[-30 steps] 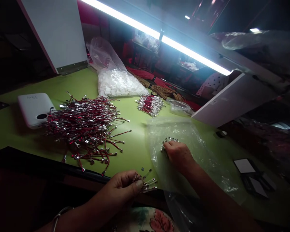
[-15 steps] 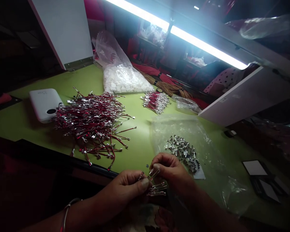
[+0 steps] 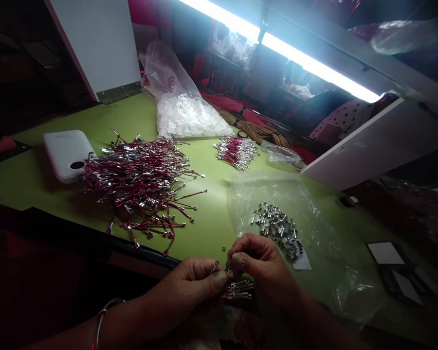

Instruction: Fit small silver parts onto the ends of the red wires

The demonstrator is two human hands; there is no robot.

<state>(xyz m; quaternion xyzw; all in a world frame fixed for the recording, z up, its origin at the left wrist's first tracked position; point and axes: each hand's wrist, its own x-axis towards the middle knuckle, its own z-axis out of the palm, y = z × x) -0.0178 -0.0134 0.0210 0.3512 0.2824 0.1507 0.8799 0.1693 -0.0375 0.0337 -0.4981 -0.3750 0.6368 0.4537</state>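
Observation:
My left hand (image 3: 200, 282) is closed, thumb over fingers, around a small bunch of what look like short terminal leads. Their shiny metal ends (image 3: 238, 290) stick out to the right below my fingertips, and another metal end (image 3: 214, 266) shows above my left thumb. My right hand (image 3: 259, 262) meets the left at the fingertips, thumb and forefinger pinching a small metal piece (image 3: 237, 263) at the bunch. The fingers partly cover that piece. Beyond my right hand, loose small silvery metal parts (image 3: 275, 223) lie on a clear plastic bag (image 3: 314, 253).
A big heap of red terminal leads (image 3: 138, 175) covers the left of the green table, beside a white power bank (image 3: 67, 154). Behind are a bag of white pieces (image 3: 190, 116), a neat lead bundle (image 3: 237, 151) and coiled wires (image 3: 259, 129). A dark case (image 3: 397, 272) lies right.
My right fingers have closed in over the metal piece at the bunch, covering more of it. The left hand keeps its grip, and the view has shifted slightly.

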